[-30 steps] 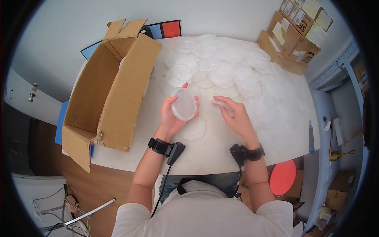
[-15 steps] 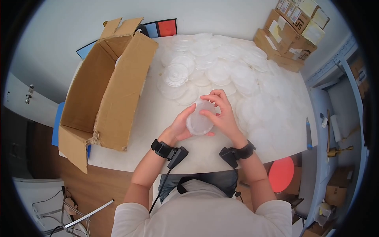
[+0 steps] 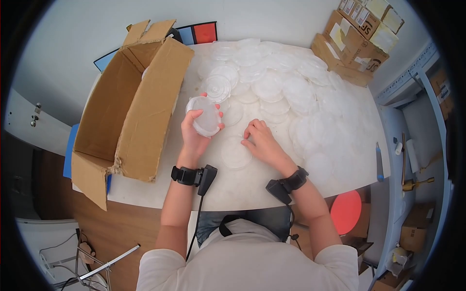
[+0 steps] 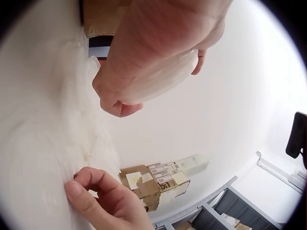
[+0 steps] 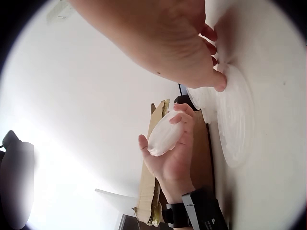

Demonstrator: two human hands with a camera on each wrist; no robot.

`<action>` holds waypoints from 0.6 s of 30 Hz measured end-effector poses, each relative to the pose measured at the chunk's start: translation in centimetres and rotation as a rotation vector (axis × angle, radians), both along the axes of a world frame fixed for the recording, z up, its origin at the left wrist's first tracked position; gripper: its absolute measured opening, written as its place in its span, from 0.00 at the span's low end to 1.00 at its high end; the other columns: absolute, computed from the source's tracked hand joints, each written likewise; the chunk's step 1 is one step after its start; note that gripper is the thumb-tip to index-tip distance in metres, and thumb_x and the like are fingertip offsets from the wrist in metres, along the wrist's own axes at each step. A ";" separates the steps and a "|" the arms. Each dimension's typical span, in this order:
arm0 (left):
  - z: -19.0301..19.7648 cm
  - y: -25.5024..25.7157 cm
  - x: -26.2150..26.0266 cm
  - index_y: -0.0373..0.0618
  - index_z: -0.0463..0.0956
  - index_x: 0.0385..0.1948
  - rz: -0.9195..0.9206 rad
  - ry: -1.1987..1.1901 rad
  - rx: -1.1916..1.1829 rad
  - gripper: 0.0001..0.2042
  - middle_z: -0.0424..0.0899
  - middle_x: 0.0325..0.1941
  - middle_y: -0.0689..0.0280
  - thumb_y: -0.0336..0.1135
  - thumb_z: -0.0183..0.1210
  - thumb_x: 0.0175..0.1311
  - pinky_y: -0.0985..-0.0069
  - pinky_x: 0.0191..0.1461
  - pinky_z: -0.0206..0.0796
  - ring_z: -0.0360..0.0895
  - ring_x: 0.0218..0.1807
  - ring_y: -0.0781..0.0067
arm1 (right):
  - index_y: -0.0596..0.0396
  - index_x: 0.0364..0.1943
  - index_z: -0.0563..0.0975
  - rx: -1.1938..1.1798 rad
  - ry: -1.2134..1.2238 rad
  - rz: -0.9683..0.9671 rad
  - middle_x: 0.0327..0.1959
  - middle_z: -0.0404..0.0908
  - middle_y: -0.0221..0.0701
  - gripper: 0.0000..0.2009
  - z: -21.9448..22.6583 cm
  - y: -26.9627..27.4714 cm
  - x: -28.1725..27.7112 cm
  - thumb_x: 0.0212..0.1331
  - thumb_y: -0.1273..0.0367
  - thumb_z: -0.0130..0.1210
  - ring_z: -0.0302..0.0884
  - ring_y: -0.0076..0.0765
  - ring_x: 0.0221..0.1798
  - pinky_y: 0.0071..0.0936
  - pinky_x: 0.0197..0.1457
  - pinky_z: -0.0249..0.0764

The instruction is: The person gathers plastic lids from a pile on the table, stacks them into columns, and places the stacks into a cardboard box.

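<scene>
White worktop strewn with plastic discs, a hand on either side of one

Loose translucent round plastic discs overlap across the worktop's far and right parts. Along its left edge stands a long, open brown cardboard box; brown cardboard cartons are piled at the far right corner, and a blue tool lies by the right edge. The left hand is clamped round a translucent round plastic stack, raised beside the box. Nearer the front edge, the right hand pinches the rim of a flat clear disc, thumb and fingers together.
</scene>
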State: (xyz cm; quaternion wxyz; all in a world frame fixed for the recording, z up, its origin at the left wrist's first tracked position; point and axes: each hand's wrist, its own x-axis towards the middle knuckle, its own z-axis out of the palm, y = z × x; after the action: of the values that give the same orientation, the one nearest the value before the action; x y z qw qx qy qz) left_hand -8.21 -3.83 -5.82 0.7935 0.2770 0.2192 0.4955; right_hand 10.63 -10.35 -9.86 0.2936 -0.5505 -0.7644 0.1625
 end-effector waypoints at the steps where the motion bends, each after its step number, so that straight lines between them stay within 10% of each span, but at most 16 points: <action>1: 0.0 0.0 0.1 0.49 0.57 0.56 -0.003 0.002 0.002 0.28 0.70 0.44 0.55 0.42 0.50 0.48 0.68 0.34 0.65 0.70 0.41 0.59 | 0.58 0.28 0.70 -0.009 0.032 -0.020 0.36 0.68 0.36 0.11 0.1 0.1 0.2 0.46 0.69 0.59 0.66 0.41 0.41 0.30 0.44 0.64; 18: 0.1 -1.3 1.7 0.51 0.54 0.60 -0.026 0.402 0.180 0.32 0.67 0.49 0.60 0.40 0.52 0.49 0.70 0.47 0.64 0.67 0.49 0.67 | 0.60 0.26 0.71 -0.068 0.069 -0.256 0.29 0.71 0.37 0.07 0.9 0.2 0.5 0.47 0.72 0.56 0.70 0.44 0.36 0.35 0.38 0.67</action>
State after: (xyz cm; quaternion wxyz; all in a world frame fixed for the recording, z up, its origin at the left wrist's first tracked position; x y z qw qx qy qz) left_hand -6.53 -5.17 -5.69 0.7121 0.4428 0.3244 0.4376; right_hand 11.15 -10.10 -8.99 0.3195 -0.6470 -0.6715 0.1683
